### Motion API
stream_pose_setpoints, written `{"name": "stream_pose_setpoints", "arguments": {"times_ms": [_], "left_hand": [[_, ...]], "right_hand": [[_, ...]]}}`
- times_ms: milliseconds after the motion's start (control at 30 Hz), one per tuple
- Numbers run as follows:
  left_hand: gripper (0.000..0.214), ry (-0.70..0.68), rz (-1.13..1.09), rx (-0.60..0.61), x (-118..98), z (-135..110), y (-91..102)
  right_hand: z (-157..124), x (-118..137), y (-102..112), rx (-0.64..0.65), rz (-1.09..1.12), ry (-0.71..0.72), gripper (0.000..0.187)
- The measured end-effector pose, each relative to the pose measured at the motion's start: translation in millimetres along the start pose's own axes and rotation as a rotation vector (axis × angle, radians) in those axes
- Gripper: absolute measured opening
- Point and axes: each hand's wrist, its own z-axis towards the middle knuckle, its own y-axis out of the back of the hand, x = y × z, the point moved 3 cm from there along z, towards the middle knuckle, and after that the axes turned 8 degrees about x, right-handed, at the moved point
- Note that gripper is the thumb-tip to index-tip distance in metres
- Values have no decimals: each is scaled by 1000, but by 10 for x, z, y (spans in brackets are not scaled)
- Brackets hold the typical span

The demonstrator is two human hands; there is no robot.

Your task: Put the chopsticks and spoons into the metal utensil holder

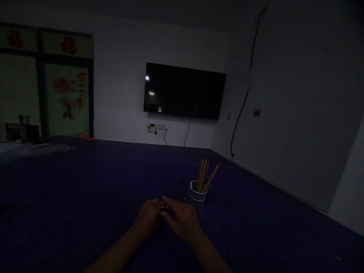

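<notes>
My left hand and my right hand meet low in the middle of the dim picture, above the dark blue tabletop. A small dark thing with a pale glint shows between them, too dark to name. Curled fingers of the left hand close on it from one side. On the other side, the right thumb and fingers come together at it. Just beyond the right hand stands a grey cup, upright, with several thin wooden sticks leaning in it.
Small pale scraps lie scattered near the cup. Clear plastic sheeting and a dark rack are at the far left, with small orange items near the door. A television hangs on the far wall; a black cable runs down the right wall.
</notes>
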Motion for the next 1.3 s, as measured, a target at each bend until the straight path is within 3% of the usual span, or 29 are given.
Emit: {"name": "stream_pose_setpoints", "arguments": {"times_ms": [233, 533, 633, 833, 1000, 1100, 1300], "left_hand": [[23, -34, 58, -46, -49, 11, -3], [39, 64, 114, -10, -77, 64, 46], [39, 78, 126, -11, -58, 63, 37], [41, 68, 139, 10, -51, 60, 26], [40, 85, 97, 13, -23, 53, -3], [39, 95, 54, 14, -7, 45, 6], [39, 96, 55, 36, -21, 41, 25]], "right_hand": [[28, 125, -30, -52, -130, 87, 37], [-34, -70, 278, -502, -104, -57, 37], [-80, -154, 384, -586, -95, -174, 45], [-210, -321, 545, -755, -155, -551, 62], [-247, -432, 712, -913, -153, -635, 60], [-218, -498, 762, -895, -168, -669, 61], [-150, -619, 659, -693, -157, -686, 65]]}}
